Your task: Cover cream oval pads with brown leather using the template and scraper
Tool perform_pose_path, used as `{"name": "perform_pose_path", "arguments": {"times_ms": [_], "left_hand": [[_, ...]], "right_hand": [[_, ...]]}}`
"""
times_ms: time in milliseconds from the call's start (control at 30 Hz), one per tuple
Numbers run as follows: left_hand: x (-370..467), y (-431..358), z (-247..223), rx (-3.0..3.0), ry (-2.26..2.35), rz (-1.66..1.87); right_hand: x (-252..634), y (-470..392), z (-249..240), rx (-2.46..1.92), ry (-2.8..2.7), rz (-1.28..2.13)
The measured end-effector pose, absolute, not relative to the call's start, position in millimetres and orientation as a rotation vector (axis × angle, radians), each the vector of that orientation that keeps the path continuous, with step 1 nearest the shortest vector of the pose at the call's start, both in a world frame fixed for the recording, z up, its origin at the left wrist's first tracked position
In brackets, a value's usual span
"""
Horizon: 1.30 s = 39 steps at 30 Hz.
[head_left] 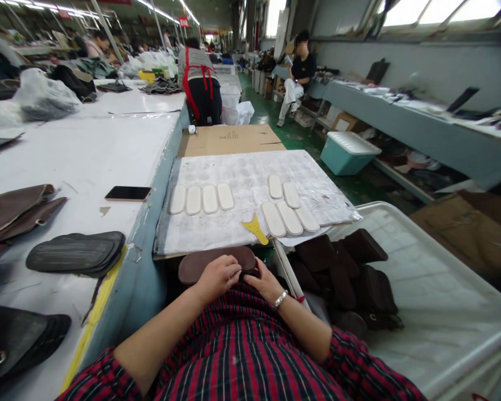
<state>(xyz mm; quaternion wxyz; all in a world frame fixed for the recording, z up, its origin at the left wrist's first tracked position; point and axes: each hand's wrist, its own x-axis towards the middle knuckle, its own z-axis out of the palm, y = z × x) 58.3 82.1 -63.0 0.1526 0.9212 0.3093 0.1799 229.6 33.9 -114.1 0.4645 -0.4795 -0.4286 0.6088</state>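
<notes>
A brown oval leather piece (198, 265) lies across my lap, just below the near edge of the white-covered board (242, 172). My left hand (221, 274) rests on its front, with thumb and fingertips pinched together near the right end. Curled around that right end is my right hand (266, 283), gripping the piece from the side. What the left fingertips pinch is too small to make out. A yellow Y-shaped tool (256, 229) lies on the board, beside several white oval pads (290, 218). More white pads (210, 199) stand in a row on the left.
On the left table (92, 133) lie a phone (128, 193) and stacked dark oval pieces (77, 253). A white bin (434, 267) at the right holds dark brown pieces (344, 273). Two people (200, 78) (301, 69) are farther back, near a teal box (348, 151).
</notes>
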Motion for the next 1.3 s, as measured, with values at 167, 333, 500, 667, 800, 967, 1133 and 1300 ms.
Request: {"name": "perform_pose_path", "arguments": {"times_ms": [167,333,500,667,800,967,1133,1300], "left_hand": [[58.7,81.8,-67.8,2.516,0.886,0.605],[55.0,82.5,-70.4,2.455,0.879,0.656],[55.2,82.9,-70.2,2.419,0.878,0.641],[57.5,83.1,-70.2,2.366,0.89,0.652],[57.4,83.0,-71.5,2.371,0.897,0.647],[56.7,81.9,-74.1,2.444,0.888,0.657],[51.6,77.4,-75.8,2.537,0.81,0.641],[49.6,73.8,-75.4,2.53,0.827,0.618]], "right_hand": [[221.5,35.3,-113.4,-1.318,-1.055,1.334],[215.9,39.4,-111.9,-1.406,-0.956,1.359],[219.3,34.5,-113.8,-1.303,-0.903,1.433],[225.3,30.1,-108.2,-1.233,-1.023,1.424],[221.3,33.0,-106.9,-1.356,-1.098,1.285],[209.2,38.0,-111.2,-1.514,-1.041,1.195],[213.7,36.1,-112.0,-1.489,-1.028,1.208],[227.1,30.2,-115.1,-1.22,-1.052,1.405]]}}
